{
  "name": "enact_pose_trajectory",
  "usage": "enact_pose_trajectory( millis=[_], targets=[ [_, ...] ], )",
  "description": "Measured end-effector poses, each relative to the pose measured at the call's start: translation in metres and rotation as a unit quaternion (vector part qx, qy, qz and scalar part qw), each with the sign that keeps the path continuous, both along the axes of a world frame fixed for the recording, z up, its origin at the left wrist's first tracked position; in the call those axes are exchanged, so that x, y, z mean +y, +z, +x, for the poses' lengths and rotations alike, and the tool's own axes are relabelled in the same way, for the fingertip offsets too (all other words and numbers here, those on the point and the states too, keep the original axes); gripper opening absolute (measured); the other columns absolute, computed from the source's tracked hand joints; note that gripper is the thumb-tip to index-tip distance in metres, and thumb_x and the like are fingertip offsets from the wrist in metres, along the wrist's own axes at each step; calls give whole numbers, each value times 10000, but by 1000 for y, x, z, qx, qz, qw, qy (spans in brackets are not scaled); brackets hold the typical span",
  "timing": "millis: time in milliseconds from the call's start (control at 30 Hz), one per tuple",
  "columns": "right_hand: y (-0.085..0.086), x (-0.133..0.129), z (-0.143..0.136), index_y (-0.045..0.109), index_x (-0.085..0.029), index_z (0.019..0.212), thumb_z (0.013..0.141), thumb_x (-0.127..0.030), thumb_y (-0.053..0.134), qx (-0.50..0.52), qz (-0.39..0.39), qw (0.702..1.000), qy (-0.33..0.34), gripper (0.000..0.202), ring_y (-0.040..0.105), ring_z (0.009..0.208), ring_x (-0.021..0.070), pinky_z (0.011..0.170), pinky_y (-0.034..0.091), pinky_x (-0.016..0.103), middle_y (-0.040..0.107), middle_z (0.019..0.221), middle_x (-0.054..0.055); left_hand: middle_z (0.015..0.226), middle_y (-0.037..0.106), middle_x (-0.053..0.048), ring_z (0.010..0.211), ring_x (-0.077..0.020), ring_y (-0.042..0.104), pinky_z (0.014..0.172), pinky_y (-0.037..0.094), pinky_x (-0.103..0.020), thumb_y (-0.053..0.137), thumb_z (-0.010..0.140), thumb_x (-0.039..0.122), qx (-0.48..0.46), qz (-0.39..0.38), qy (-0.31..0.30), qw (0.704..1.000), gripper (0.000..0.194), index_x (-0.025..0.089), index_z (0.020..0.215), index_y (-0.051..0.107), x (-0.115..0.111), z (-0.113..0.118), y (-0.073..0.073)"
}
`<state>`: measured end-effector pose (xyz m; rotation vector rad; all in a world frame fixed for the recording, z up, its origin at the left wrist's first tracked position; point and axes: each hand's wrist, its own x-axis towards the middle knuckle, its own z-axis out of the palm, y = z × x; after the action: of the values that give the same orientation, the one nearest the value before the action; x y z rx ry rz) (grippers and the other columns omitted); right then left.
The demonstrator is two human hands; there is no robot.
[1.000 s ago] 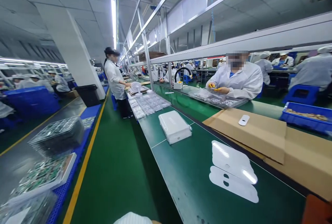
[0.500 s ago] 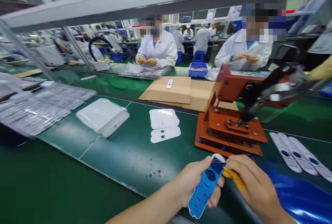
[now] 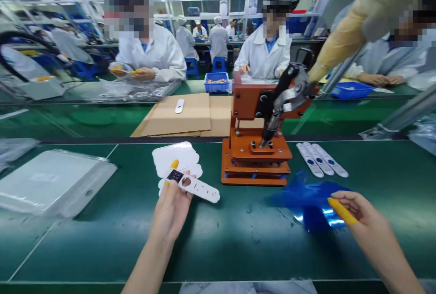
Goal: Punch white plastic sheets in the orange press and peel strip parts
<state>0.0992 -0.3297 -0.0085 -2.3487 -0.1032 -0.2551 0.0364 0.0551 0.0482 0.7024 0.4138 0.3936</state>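
Note:
My left hand point(image 3: 173, 207), with yellow finger cots on its fingertips, grips a long white panel point(image 3: 200, 190) by one end. The panel has rounded ends, a black square, a round hole and several small slots. It is held above a stack of white cut-out sheets point(image 3: 177, 155), partly covering them. On the right, my right hand point(image 3: 361, 216) has its fingers pinched together at the edge of crumpled, shiny blue film point(image 3: 306, 198) over the bench. A yellow finger cot shows on this hand too.
An orange toggle press point(image 3: 257, 157) stands mid-bench, with several white strips point(image 3: 322, 160) to its right. Bagged white sheets point(image 3: 51, 182) lie left. Cardboard point(image 3: 184, 123) is behind, near a blue basket point(image 3: 217, 86). Co-workers in white coats sit opposite.
The blue film has come off the panel, whose white face now shows. My left hand has carried the panel left to the white sheets. My right hand has moved right to the crumpled film.

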Motion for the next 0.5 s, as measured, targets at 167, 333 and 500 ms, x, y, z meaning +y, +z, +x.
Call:
enact_pose_trajectory(
  millis=[167, 333, 500],
  targets=[
    [-12, -25, 4, 596, -227, 976, 756, -373, 377, -83, -207, 973, -53, 344, 566, 943, 356, 743, 497, 518, 566, 1024, 160, 1010, 688, -54, 951, -212, 645, 796, 520, -298, 824, 637, 244, 8, 24, -135, 991, 440, 196, 1027, 626, -40, -12, -5],
    [6, 33, -12, 503, -340, 1247, 792, -446, 558, -37, -44, 978, 201, 470, 641, 779, 247, 614, 551, 350, 646, 999, 73, 978, 681, -28, 995, -228, 633, 857, 485, -333, 805, 645, 155, -37, 32, -162, 986, 389, 208, 985, 624, -76, -14, -3],
    [21, 93, -27, 588, -263, 1143, 798, -582, 557, 91, 93, 970, 203, 471, 617, 893, 215, 664, 542, 247, 638, 1025, 67, 1020, 666, -27, 1081, -235, 592, 930, 451, -363, 781, 692, 195, -66, 63, -162, 982, 369, 231, 1018, 612, -81, -17, -4]
  ],
)
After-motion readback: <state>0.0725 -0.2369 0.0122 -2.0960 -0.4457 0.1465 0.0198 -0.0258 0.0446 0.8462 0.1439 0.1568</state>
